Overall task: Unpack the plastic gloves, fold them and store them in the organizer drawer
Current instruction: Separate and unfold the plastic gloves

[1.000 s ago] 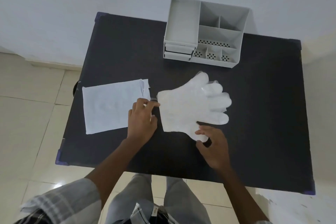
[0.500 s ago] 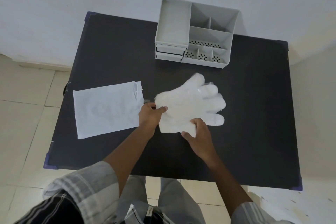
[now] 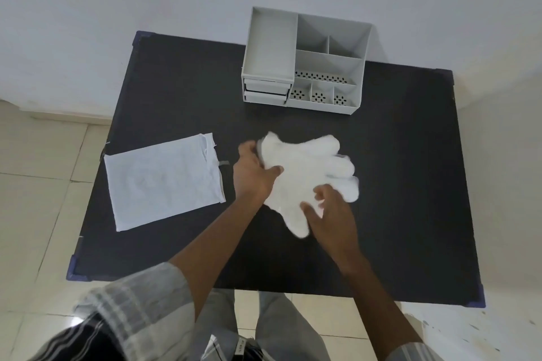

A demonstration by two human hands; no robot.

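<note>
Motion blur smears plastic gloves (image 3: 308,176) and both hands; left hand (image 3: 253,173) covers cuff at 9 o'clock, right hand (image 3: 330,214) hides palm at 5 o'clock. Grip unclear. Person cropped at btm edge.

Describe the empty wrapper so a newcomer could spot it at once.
Start at the black table. On its left side, apart from both hands, lies a flat white rectangular packet, its torn open edge facing the gloves. Unlike the hand-shaped gloves and the boxy grey organizer, it is a plain flat sheet.
</note>
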